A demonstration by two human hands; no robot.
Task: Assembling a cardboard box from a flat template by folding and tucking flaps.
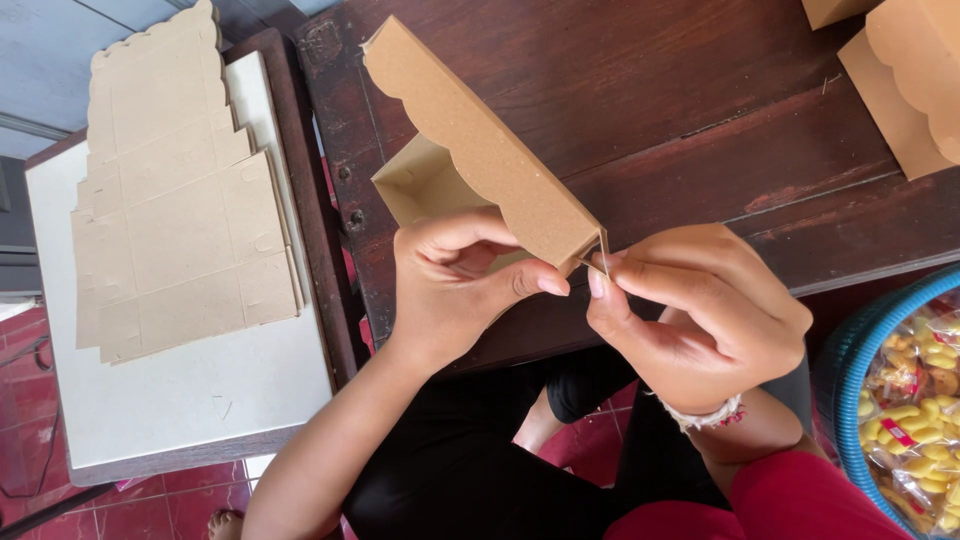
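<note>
Box (480,160) looks half folded from where I'm watching: both hands, left hand (455,285) and right hand (690,315), pinch its near corner flap; flat blanks (170,200) left of them wait unfolded.

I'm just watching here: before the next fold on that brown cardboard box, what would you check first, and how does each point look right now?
1. Left hand grips the half-folded brown cardboard box: ok.
2. Right hand pinches the small end flap at the box's corner: ok.
3. Box held above the dark wooden table, free of other things: ok.
4. Scalloped edge of the box undamaged: ok as far as it shows.
5. Inner tabs seated: cannot tell, the hands hide them.
6. Stack of flat brown cardboard blanks lies on the white side table beside the left arm: ok.
</note>
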